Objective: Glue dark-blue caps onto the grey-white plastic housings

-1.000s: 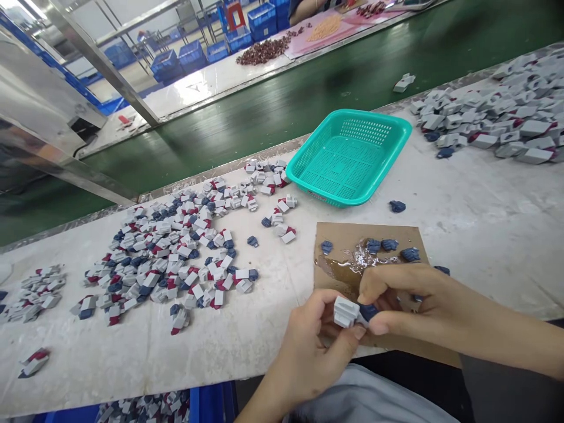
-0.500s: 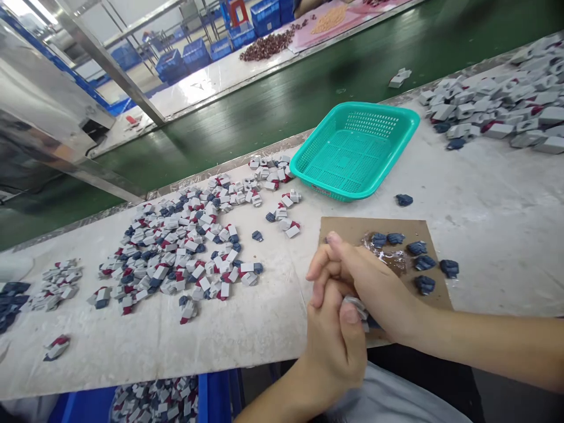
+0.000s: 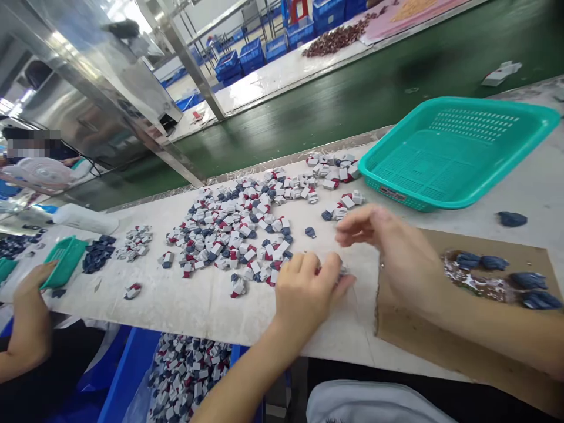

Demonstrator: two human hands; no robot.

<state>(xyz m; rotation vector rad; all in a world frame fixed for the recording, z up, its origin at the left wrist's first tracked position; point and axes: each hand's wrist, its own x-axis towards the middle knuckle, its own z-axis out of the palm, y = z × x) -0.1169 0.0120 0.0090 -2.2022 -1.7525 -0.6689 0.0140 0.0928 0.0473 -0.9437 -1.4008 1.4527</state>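
Closest in, a grey cloth (image 3: 365, 399) fills the lap below the cardboard sheet (image 3: 399, 320), and down to the sheet's left sits a blue bin (image 3: 127, 370) heaped with small mixed parts (image 3: 189, 373). Here's the left hand (image 3: 306, 288), just left of the sheet over the white tabletop (image 3: 185, 308), fingers curled snugly around a gray piece (image 3: 343, 270), mere slivers of it peeping out near the thumb. And there's the right hand (image 3: 405, 258), hanging over the sheet's left edge, its grip wide, fingers stretched toward the left hand but apart from it. On the sheet itself, four dark blue pieces (image 3: 527, 280) lie in and around a glossy wet patch (image 3: 478, 288). Well left of the sheet, a co-worker's hand (image 3: 37, 276) is at a small green tray (image 3: 70, 258). Left of the sheet and a little beyond spreads a big pile (image 3: 242, 205) of gray, red and blue parts. Just past the sheet, a green basket (image 3: 440, 167) stands tilted in view, and farther out runs a dark green belt (image 3: 335, 100).
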